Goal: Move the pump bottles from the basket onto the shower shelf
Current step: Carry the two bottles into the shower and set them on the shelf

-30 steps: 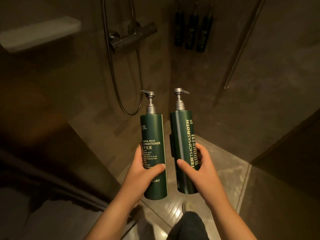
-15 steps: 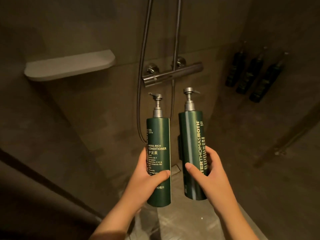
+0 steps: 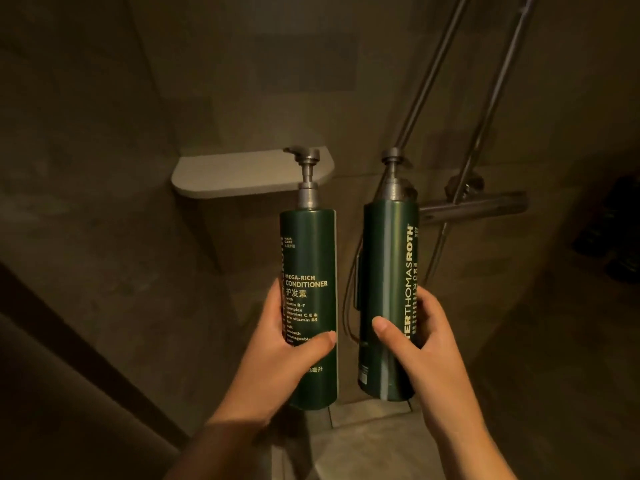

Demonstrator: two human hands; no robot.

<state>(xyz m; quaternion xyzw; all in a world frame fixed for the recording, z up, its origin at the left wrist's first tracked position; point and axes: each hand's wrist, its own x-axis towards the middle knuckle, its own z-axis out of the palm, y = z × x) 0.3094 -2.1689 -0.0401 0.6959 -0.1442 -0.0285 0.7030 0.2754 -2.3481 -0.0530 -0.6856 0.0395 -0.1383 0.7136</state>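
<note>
Both bottles have come up with my view toward the shelf [image 3: 242, 174]. Half a second ago it lay high and to the left; now it stands straight behind the pump of the conditioner [image 3: 308, 258].

Left grip [image 3: 277, 355] wraps the conditioner's lower half, thumb across the label. Right grip [image 3: 426, 344] holds the second bottle [image 3: 388, 265] the same way, thumb on its front. The two bottles are upright, side by side and just apart, in the air before the wall and not yet on the shelf.

To the right are the mixer bar [image 3: 474, 206] and two slanting rails [image 3: 433, 74]. At the far right edge are dark bottles [image 3: 616, 237], too blurred to read. No basket is in view.

I judge the carry nearly done. What remains is to lift each base over the shelf's rounded lip and set it down squarely, since tall pump bottles tip easily.
</note>
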